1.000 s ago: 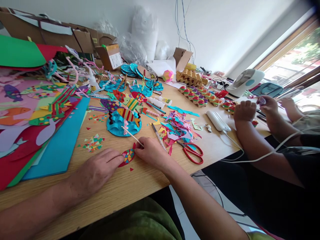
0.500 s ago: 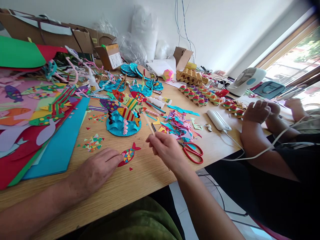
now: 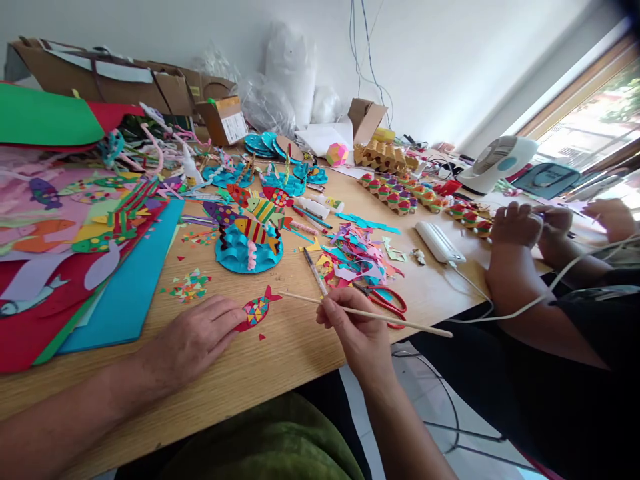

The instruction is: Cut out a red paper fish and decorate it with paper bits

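My left hand (image 3: 200, 333) lies on the table, fingers together, its fingertips holding down the head end of a red paper fish (image 3: 257, 311). Small coloured triangles cover the fish's body, and its tail points away from me. In my right hand (image 3: 357, 333), a thin wooden stick (image 3: 415, 323) is pinched between thumb and fingers. The stick's thin tip is just right of the fish's tail, above the table. One loose red triangle (image 3: 262, 337) lies below the fish. Several tiny paper pieces (image 3: 189, 287) are scattered beyond my left hand.
A blue stand with paper fish (image 3: 250, 250) is ahead. Red-handled scissors (image 3: 397, 307), a pen (image 3: 316, 272) and paper scraps (image 3: 357, 253) lie to the right. Coloured sheets (image 3: 125, 287) cover the left. A white power bank (image 3: 440, 243) and another person's hands (image 3: 517, 223) are farther right.
My right hand has moved right and slightly down. The stick has swung from pointing away to lying nearly level, its tip by the fish's tail. My left hand stays on the fish.
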{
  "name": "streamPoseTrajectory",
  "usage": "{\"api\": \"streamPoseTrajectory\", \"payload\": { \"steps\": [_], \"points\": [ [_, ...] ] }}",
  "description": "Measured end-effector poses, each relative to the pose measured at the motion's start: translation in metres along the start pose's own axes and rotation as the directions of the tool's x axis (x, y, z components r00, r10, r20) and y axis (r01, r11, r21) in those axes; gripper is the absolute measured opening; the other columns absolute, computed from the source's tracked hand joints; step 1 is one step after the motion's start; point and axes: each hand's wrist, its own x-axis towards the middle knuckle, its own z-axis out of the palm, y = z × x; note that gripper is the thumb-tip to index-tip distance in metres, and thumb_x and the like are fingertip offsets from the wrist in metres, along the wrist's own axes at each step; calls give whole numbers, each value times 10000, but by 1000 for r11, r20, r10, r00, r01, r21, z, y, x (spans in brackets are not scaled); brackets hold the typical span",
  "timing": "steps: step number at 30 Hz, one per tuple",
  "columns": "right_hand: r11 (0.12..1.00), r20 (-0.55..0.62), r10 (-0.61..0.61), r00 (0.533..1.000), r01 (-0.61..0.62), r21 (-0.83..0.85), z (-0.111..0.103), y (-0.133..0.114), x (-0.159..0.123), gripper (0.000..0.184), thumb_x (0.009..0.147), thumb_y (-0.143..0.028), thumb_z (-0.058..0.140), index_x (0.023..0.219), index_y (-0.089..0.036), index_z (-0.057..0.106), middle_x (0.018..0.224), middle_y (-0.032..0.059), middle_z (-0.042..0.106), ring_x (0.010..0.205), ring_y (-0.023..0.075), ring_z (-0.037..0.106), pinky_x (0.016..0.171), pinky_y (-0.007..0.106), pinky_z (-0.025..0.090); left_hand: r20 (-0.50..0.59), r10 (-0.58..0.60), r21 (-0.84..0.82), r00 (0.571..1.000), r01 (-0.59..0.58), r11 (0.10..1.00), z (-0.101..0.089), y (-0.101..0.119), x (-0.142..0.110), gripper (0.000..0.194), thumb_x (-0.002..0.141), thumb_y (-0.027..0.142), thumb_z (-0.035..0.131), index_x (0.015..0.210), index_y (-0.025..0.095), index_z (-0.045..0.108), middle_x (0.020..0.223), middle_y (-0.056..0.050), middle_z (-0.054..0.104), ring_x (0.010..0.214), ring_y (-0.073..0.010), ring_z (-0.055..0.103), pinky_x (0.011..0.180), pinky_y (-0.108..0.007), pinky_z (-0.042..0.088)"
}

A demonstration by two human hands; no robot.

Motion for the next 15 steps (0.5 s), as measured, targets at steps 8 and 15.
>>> {"api": "streamPoseTrajectory", "payload": {
  "steps": [8, 15],
  "points": [
    [996, 105, 86, 991, -84, -21, 9, 9, 2, 191, 844, -339, 550, 763, -174, 602, 676, 30, 638, 622, 138, 598, 563, 236, 458, 3, 7, -4, 1000, -7, 1000, -2, 1, 1, 230, 920, 155, 400, 1013, 182, 609, 991, -53, 666, 928, -187, 605, 845, -313, 504],
    [996, 121, 81, 989, -76, -40, 12, 9, 4, 152, 831, -312, 548, 779, -177, 595, 684, 30, 649, 643, 148, 615, 591, 245, 482, -10, 26, 16, 1000, -25, 1000, -4, 3, 3, 242, 928, 139, 373, 993, 180, 603, 957, -49, 672, 887, -182, 611, 792, -297, 508]
  ]
}}
